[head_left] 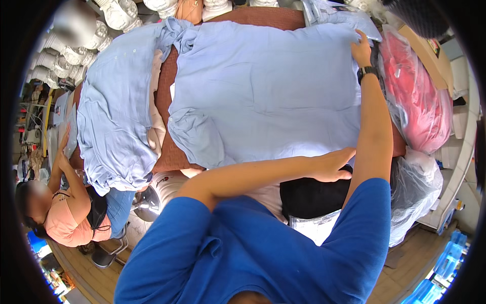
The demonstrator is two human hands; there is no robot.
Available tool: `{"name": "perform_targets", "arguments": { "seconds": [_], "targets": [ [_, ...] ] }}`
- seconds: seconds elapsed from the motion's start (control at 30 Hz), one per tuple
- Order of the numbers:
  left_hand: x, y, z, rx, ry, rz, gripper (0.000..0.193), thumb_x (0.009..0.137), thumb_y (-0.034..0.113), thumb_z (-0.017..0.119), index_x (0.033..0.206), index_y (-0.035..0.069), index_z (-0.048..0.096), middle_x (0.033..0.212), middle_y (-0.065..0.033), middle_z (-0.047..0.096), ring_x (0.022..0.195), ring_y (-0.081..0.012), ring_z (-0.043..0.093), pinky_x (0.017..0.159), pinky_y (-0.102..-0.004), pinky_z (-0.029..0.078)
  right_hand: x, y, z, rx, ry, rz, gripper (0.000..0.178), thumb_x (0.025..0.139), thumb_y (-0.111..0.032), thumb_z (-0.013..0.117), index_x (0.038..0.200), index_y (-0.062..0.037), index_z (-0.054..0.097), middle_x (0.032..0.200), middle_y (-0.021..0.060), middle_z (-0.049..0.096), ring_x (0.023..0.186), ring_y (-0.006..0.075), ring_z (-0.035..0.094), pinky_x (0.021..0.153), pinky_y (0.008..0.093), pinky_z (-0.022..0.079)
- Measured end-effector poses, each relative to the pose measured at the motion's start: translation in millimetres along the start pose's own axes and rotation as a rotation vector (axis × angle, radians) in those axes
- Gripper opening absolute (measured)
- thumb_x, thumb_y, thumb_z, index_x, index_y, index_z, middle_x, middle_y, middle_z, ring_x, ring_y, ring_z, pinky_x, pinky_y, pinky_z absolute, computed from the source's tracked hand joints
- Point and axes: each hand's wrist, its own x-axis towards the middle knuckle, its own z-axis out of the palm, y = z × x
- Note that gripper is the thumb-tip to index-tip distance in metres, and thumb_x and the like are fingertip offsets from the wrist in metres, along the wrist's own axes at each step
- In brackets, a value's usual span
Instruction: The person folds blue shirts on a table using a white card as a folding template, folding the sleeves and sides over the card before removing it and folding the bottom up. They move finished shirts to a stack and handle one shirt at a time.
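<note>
A light blue shirt [273, 81] lies spread out in front of me, one sleeve [195, 133] bunched at its near left. Reaching to its far right corner, my right hand [361, 52] touches the edge with thumb and fingers apart. My left hand [333, 165] is at the near right edge of the same shirt, fingers stretched out and thumb spread. Black folded cloth [310, 198] lies just below my left hand. A dark watch [366, 72] circles my right wrist.
More light blue shirts [119, 101] are piled at the left of the brown table cover [166, 96]. Red garments in clear plastic [412, 91] and a plastic bag [417, 192] lie at right. A co-worker [76, 213] sits at left. White ornate pieces [119, 12] line the back.
</note>
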Motion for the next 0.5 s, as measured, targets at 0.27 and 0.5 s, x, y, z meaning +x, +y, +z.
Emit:
{"name": "perform_targets", "arguments": {
  "seconds": [0.27,0.5],
  "targets": [
    [-221,44,-149,1.084,0.360,-0.390,0.066,0.079,0.020,0.078,0.139,0.010,0.052,0.139,-0.0184,0.052,0.134,-0.0396,0.043,0.110,-0.0483,0.035,-169,60,-27,-0.191,-0.065,-0.112,0.057,0.086,-0.033,0.072,0.125,0.0036,0.053,0.115,0.0310,0.059,0.107,0.0442,0.058,0.092,0.0485,0.048],
    [-354,16,-185,0.794,0.925,-0.586,0.061,0.082,0.023,0.079,0.131,-0.001,0.053,0.123,-0.0176,0.056,0.116,-0.0317,0.053,0.101,-0.0369,0.042,-313,24,-82,-0.759,-0.207,0.303,0.064,0.083,-0.048,0.074,0.112,0.0070,0.059,0.109,0.0305,0.061,0.103,0.0441,0.060,0.087,0.0507,0.049]
  ]
}}
